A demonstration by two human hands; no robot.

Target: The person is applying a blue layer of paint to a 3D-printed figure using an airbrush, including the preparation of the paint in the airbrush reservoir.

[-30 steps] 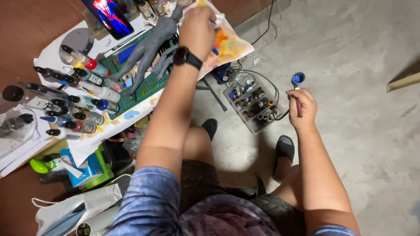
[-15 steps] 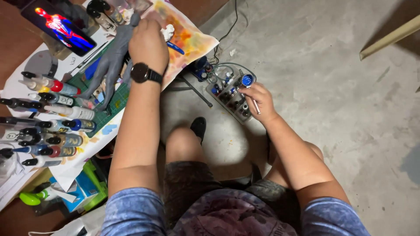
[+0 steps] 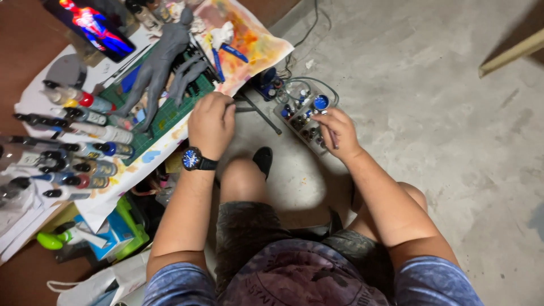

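Note:
My left hand [image 3: 211,120], with a blue-faced watch on its wrist, is curled into a fist at the near edge of the green cutting mat [image 3: 168,117]. I cannot see anything in it. A grey unpainted figure [image 3: 160,63] lies on the mat just beyond that hand. My right hand [image 3: 339,134] rests over a clear tray [image 3: 290,120] of small paint pots on the floor. It pinches a thin dark brush [image 3: 334,140]. Its fingertips are at a blue-capped pot [image 3: 321,102] in the tray.
Rows of paint bottles [image 3: 85,133] lie left of the mat. A paint-stained paper [image 3: 256,37] with blue-handled pliers [image 3: 228,54] lies behind it. A lit screen [image 3: 93,24] stands at the far left, and a wooden plank [image 3: 510,54] lies on the concrete floor [image 3: 430,141].
My left hand has pulled back from the stained paper to the mat's near edge. My right hand came down with the blue-capped pot to the tray. The camera view shifted.

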